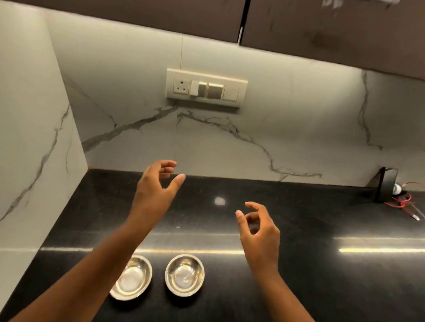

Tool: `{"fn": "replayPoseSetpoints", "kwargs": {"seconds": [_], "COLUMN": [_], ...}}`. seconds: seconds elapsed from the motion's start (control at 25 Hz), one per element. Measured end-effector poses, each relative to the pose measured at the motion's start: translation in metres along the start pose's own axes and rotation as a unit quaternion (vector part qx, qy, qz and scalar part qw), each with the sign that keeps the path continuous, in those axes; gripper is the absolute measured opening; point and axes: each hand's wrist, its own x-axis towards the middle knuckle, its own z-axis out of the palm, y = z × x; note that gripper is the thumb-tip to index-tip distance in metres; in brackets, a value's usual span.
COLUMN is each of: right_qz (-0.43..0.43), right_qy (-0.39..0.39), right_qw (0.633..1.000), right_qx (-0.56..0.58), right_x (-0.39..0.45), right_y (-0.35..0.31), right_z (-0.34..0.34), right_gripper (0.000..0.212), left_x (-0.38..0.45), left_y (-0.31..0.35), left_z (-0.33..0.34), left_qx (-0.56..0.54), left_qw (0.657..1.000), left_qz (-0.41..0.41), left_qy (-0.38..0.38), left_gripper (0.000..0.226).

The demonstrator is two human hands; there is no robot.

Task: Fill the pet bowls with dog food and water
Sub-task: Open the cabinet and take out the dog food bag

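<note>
Two steel bowls side by side, lower centre of frame, on black counter (300, 263), mouths up, round, no long axis. Left bowl (134, 279) partly hidden behind left forearm; right bowl (184, 275) fully visible. Contents hard to make out under glare. Left hand (153, 194) raised mid-frame, grip loosely curled, holding nothing. Right hand (260, 232) same, empty. Switch panel (206, 87) on marble wall, upper centre. Red wires (404, 202) far right, blurred.

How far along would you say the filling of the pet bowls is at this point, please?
Done: two steel bowls, the left bowl and the right bowl, stand side by side on the black counter. In hand: nothing; the left hand and right hand hang empty above it. Left: both bowls look empty; no food or water shows.
</note>
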Motion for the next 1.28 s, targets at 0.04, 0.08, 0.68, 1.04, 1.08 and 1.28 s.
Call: {"fn": "replayPoseSetpoints", "kwargs": {"seconds": [0.04,0.08,0.68,1.04,1.08,1.28], "right_qz": [-0.027,-0.050,-0.326,-0.326,-0.328,-0.329], "right_qy": [0.014,0.025,0.146,0.151,0.154,0.183], "right_qw": [0.999,0.998,0.933,0.932,0.931,0.924], "right_qx": [0.010,0.018,-0.028,-0.048,-0.051,-0.064], "right_x": [0.015,0.028,0.173,0.170,0.167,0.147], "right_y": [-0.011,-0.021,-0.176,-0.191,-0.193,-0.209], "right_z": [-0.008,-0.015,-0.085,-0.090,-0.090,-0.095], "right_gripper": [0.024,0.025,0.048,0.045,0.045,0.046], "left_x": [0.010,0.017,0.107,0.099,0.094,0.054], "left_y": [0.020,0.035,0.216,0.226,0.226,0.232], "left_z": [0.005,0.009,0.035,0.041,0.041,0.035], "left_qx": [-0.012,-0.017,-0.532,-0.611,-0.612,-0.634], "left_qw": [1.000,0.999,0.832,0.772,0.771,0.753], "left_qz": [0.022,0.039,-0.100,-0.121,-0.124,-0.127], "left_qy": [-0.010,-0.013,-0.121,-0.131,-0.125,-0.120], "left_gripper": [0.031,0.032,0.077,0.041,0.043,0.052]}}
